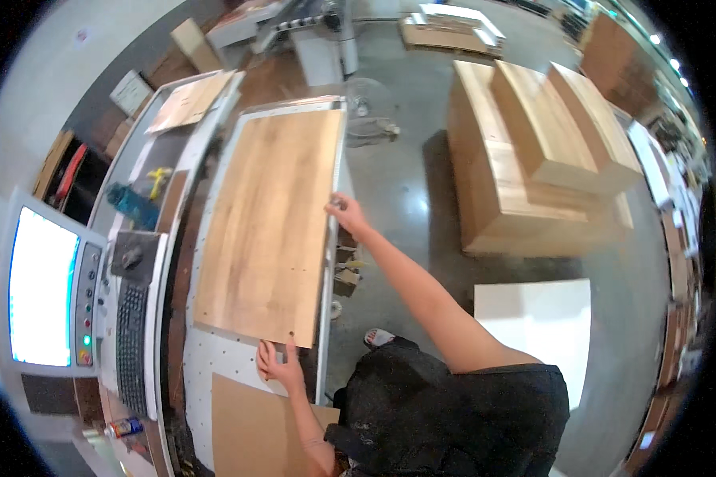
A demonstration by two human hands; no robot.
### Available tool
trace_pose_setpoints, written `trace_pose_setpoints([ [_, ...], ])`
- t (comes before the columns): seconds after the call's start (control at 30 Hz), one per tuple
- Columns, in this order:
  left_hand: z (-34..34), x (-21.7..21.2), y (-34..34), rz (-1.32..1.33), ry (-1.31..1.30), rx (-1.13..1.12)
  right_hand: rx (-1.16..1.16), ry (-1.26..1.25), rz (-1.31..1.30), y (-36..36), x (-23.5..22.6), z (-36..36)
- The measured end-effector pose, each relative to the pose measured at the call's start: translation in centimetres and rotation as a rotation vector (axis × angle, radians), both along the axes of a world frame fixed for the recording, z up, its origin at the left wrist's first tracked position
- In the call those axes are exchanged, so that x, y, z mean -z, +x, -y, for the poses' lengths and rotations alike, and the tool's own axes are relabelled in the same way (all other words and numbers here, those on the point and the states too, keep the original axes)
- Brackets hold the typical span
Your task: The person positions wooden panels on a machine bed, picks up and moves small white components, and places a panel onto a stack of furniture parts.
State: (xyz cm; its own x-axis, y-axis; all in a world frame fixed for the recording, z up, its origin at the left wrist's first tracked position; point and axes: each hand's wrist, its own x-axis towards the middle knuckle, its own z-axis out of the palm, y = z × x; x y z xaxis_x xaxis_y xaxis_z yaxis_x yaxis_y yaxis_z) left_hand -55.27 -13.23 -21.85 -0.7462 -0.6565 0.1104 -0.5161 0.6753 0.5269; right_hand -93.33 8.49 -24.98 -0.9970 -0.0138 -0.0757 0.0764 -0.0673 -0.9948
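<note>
A long light-brown wood-grain panel [266, 215] lies flat on a white worktable [239, 362] dotted with small dark holes. My left hand [278, 366] is at the panel's near edge, thumb and fingers apart, their tips touching that edge. Farther up, my right hand [347, 215] has its fingers closed on the panel's right edge. Small dark holes show in the panel's near right part. Closer to me, a plain brown board [258, 429] rests on the same table.
On the left stand a lit monitor [44, 290], a keyboard [132, 342] and a teal bottle [133, 205]. Stacked wood-grain boards [517, 191] stand on the floor at right, near a white sheet [533, 326]. Machinery [318, 40] is beyond the table.
</note>
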Motion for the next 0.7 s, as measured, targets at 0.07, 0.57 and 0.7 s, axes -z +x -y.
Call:
trace_pose_setpoints([
  [0.07,0.3,0.2,0.2,-0.028,-0.043,0.034,-0.117,-0.024,0.085,4.5,3.5,-2.5],
  [0.57,2.8,2.6,0.7,-0.193,-0.235,0.233,0.0,0.686,1.342,89.9,18.1,-28.7],
  [0.7,2.5,2.3,0.7,-0.305,-0.28,0.286,0.298,0.444,1.389,101.0,16.4,-24.7],
])
